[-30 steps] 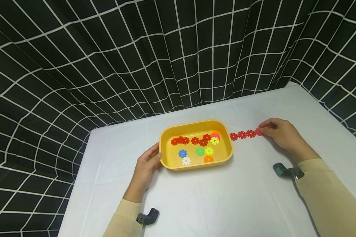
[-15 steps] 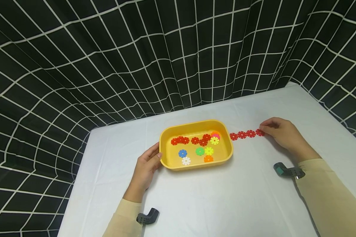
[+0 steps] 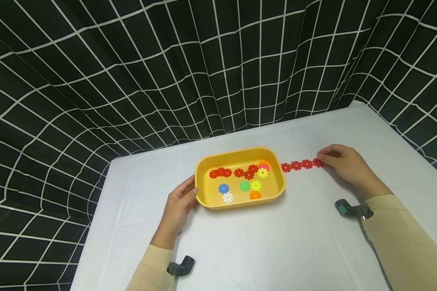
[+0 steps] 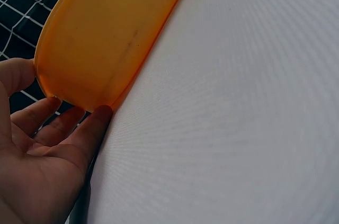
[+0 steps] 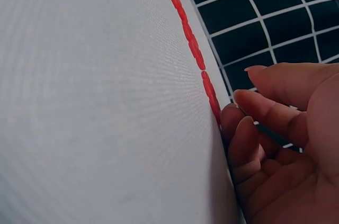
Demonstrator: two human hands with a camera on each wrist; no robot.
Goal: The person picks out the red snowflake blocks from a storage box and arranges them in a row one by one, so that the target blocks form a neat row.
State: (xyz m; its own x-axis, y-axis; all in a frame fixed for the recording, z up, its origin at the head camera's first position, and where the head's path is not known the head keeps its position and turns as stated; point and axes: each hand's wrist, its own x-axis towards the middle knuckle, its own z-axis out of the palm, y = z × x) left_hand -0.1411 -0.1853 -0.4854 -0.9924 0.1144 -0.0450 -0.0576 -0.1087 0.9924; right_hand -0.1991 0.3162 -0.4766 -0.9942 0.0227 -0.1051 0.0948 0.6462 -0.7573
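In the head view my left hand [image 3: 176, 206] grips the left end of a yellow plastic tray [image 3: 240, 205], thumb on the rim. The left wrist view shows the fingertips against the tray's orange-looking outer wall [image 4: 100, 49]. Right of the tray, several red notched discs [image 3: 296, 165] lie joined in a row on the table. At the row's right end, the loosely bent fingertips of my right hand [image 3: 344, 161] touch the last red disc [image 3: 318, 163]. In the right wrist view the thumb [image 5: 286, 81] stands apart from the disc row [image 5: 185, 28].
Inside the tray are more red discs [image 3: 239, 173], a blue disc [image 3: 223, 188], a white one [image 3: 228, 197], and green, yellow, orange and pink ones. A white cloth [image 3: 258, 246] covers the table. A black gridded curtain [image 3: 189, 68] hangs behind.
The end disc looked brighter pinkish red under my right fingertips one second ago; now it lies plain red in line with the row. My left hand and the tray have not moved.
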